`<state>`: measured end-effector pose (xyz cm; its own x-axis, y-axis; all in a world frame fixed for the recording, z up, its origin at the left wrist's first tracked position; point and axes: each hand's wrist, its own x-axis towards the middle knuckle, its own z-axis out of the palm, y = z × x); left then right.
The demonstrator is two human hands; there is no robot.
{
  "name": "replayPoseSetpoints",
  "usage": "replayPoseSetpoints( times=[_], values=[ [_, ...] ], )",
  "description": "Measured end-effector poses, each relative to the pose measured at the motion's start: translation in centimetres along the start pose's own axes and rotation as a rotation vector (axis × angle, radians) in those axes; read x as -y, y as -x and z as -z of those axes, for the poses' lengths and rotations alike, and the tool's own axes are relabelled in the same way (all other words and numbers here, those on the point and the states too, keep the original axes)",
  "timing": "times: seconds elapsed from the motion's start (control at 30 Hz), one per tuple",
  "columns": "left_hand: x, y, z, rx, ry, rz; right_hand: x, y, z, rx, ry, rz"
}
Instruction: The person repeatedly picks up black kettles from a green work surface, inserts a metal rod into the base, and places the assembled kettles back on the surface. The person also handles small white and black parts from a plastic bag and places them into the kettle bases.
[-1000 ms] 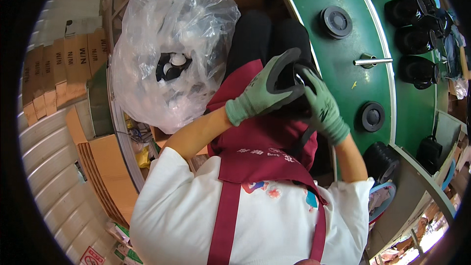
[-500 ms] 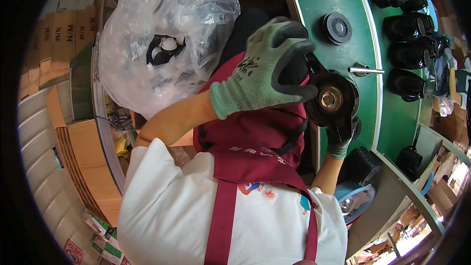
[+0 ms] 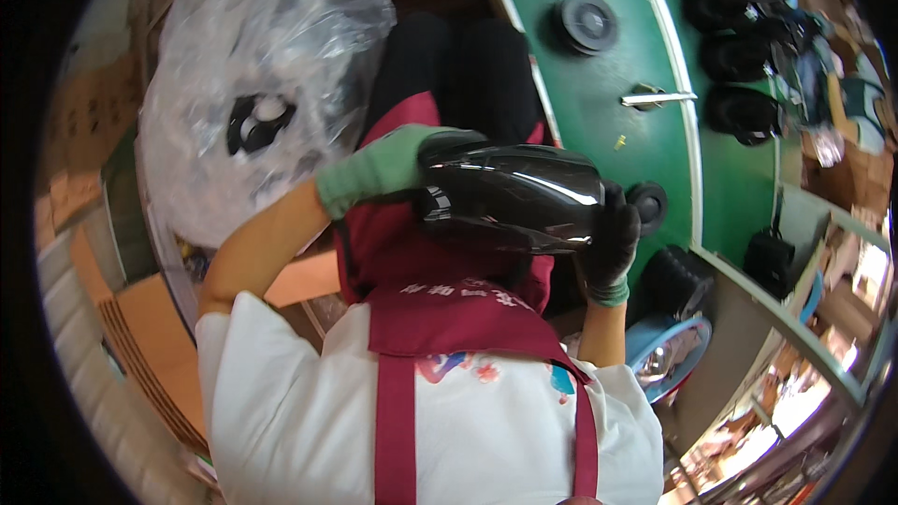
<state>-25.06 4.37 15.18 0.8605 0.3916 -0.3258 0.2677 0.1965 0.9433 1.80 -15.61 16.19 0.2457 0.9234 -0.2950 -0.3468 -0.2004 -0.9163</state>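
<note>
A glossy black jug (image 3: 519, 198) lies on its side in the air over my lap, held at both ends. My left hand (image 3: 412, 164), in a green knit glove with a dark palm, grips its left end. Around the right end are the dark-coated fingers of my right hand (image 3: 610, 248), gloved the same way. The jug hides part of the left fingers, and its mouth does not show. A black ribbed disc (image 3: 646, 208) lies on the green bench just beyond my right hand.
Another black disc (image 3: 587, 22) and a metal bar fitting (image 3: 658, 97) are on the green bench (image 3: 599, 84). Several black jugs (image 3: 739, 112) stand along the right. At left sits a clear plastic bag (image 3: 196, 131) holding white and black parts. A blue basin (image 3: 697, 346) is low right.
The jug has turned from end-on to sideways and moved left over my lap. My left hand, spread beside it before, has closed on its end. The whole view has shifted slightly.
</note>
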Motion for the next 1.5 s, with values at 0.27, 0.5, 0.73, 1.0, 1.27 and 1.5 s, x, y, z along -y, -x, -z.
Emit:
replayPoseSetpoints(
  times=[0.27,0.5,0.73,1.0,1.27,1.5],
  values=[
    [6.9,-1.7,-4.7,-0.332,0.084,-0.259,0.0,-2.2,5.3,-0.08,0.162,0.049],
    [9.8,-2.4,-4.3,-0.194,0.134,-0.346,-7.4,-3.5,22.2,-0.726,1.578,-0.349],
    [10.8,-1.5,-3.5,0.059,0.959,-0.192,-10.0,-3.9,20.9,-0.594,0.862,0.07],
    [10.7,-1.7,-3.5,0.153,1.11,-0.206,5.2,-4.6,-1.6,0.081,0.119,0.299],
    [10.3,-1.4,-4.3,0.169,1.17,-0.183,4.0,-4.7,-2.6,0.14,0.4,0.297],
    [9.2,-0.9,-3.3,-0.147,0.761,-0.269,3.3,-5.1,-3.3,0.085,0.246,0.299]
  ],
)
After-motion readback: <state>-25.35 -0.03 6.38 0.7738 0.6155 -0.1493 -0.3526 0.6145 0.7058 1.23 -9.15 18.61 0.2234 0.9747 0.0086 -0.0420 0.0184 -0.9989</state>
